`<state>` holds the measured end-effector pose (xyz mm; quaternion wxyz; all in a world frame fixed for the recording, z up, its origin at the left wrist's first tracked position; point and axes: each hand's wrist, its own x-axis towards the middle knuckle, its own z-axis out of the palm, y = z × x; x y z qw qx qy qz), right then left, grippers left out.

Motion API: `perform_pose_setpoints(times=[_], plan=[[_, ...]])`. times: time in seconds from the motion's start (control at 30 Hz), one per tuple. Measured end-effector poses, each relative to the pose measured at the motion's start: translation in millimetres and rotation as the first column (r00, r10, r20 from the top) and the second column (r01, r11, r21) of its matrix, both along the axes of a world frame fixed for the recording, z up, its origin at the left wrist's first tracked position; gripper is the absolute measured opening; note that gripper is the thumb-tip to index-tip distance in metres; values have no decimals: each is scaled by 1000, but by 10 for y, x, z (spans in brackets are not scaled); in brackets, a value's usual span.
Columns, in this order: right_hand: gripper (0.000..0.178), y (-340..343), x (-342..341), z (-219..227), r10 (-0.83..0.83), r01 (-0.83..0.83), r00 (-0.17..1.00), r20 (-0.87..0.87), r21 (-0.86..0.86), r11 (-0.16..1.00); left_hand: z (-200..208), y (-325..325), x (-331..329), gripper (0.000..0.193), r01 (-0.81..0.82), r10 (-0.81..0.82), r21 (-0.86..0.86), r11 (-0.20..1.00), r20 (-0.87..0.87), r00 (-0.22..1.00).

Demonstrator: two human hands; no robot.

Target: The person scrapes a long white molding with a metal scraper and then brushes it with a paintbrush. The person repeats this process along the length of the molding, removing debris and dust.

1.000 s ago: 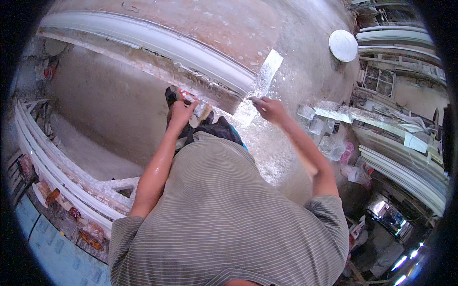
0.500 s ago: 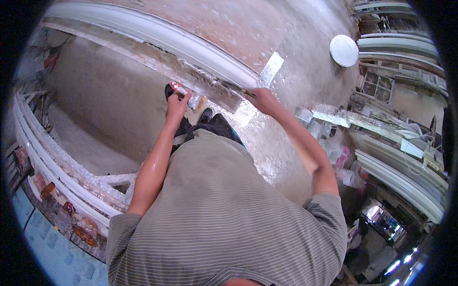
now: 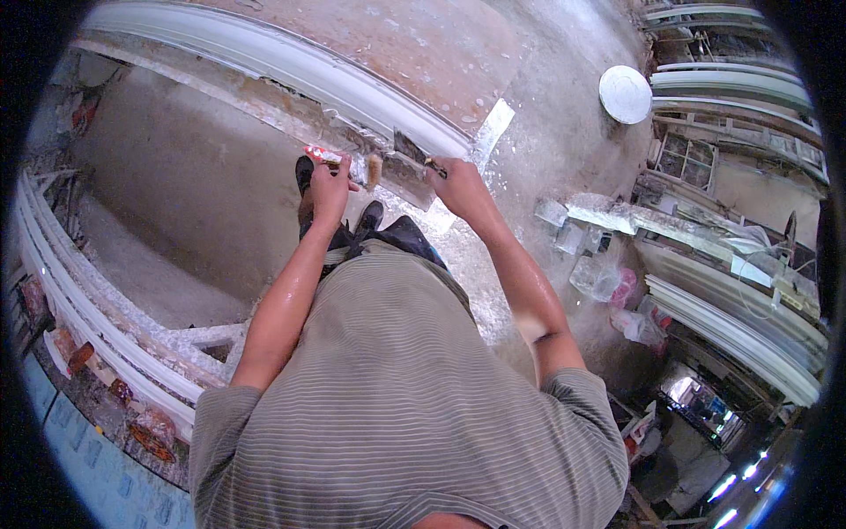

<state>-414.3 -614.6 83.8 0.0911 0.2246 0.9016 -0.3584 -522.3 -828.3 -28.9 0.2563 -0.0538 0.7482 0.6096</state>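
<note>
My left hand (image 3: 330, 192) is closed round a flat paintbrush (image 3: 374, 170) with a red and white handle and tan bristles, which points right. A little to the right, my right hand (image 3: 460, 189) grips the handle of a scraper (image 3: 408, 146). The scraper's dark, flat blade points left, close to the bristles; whether they touch I cannot tell. Both tools are over the near edge of a plaster-crusted bench (image 3: 264, 110). Behind them a long white moulding (image 3: 291, 62) lies along the bench, its right end near my right hand.
A round white lid or bucket top (image 3: 626, 94) is on the dusty floor at far right. Racks of long white mouldings (image 3: 731, 339) stand on the right. More white lengths (image 3: 106, 317) curve along the left. Plastic bags (image 3: 599, 278) lie beside a white-crusted beam (image 3: 608, 214).
My right hand has moved left, bringing the scraper nearer the brush, and more of its blade face shows. The brush has risen slightly and turned more level in my left hand.
</note>
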Motion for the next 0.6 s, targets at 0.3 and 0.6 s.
perform_pose_setpoints(times=[0.3,0.6], plan=[[31,-431,99,-287,-10,9,1000,25,19,1000,-156,-95,-40,33,-104,99,-59,993,-83,992],[26,-225,174,-87,7,-19,996,89,139,990,-24,-87,94,26,-178,135,224,958,195,972]])
